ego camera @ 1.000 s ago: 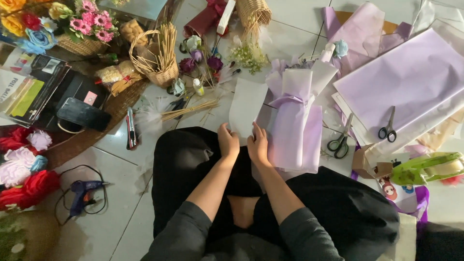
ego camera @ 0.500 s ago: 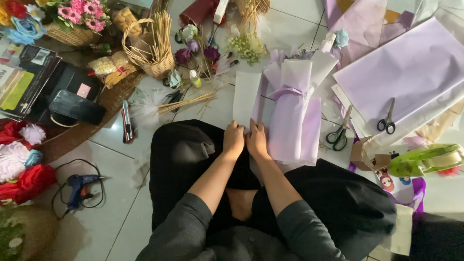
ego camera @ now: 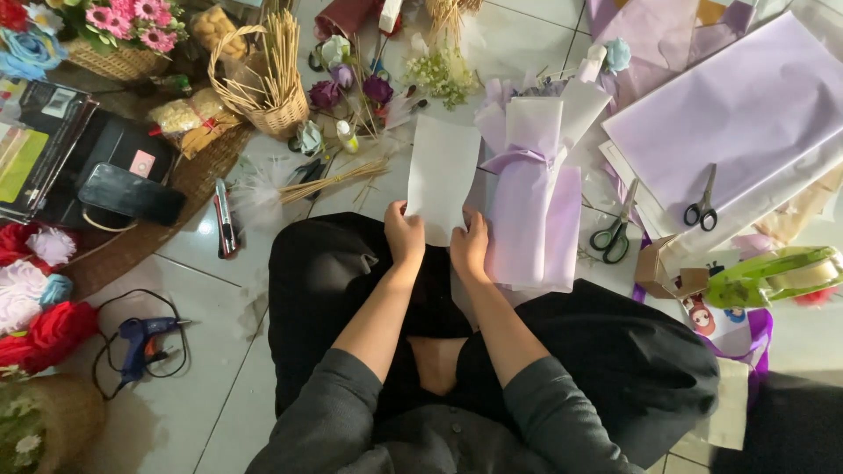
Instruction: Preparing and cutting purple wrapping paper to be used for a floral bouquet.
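I sit on a tiled floor with my legs folded. My left hand [ego camera: 404,234] and my right hand [ego camera: 470,247] both pinch the near edge of a white paper sheet [ego camera: 442,171] that lies flat on the floor in front of my knees. Right beside my right hand lies a bouquet wrapped in lilac and white paper [ego camera: 529,189], tied with a lilac ribbon, its flowers pointing away from me.
Large lilac paper sheets [ego camera: 746,105] lie at the right with black scissors [ego camera: 702,204] and green-handled scissors [ego camera: 613,235]. A green tape dispenser [ego camera: 773,276], wicker basket of sticks [ego camera: 263,83], loose flowers [ego camera: 351,83], phone [ego camera: 130,195] and blue glue gun [ego camera: 145,338] surround me.
Both hands stay together at my knees. The white sheet is now seen gripped at its near edge by both hands. The view has shifted slightly.
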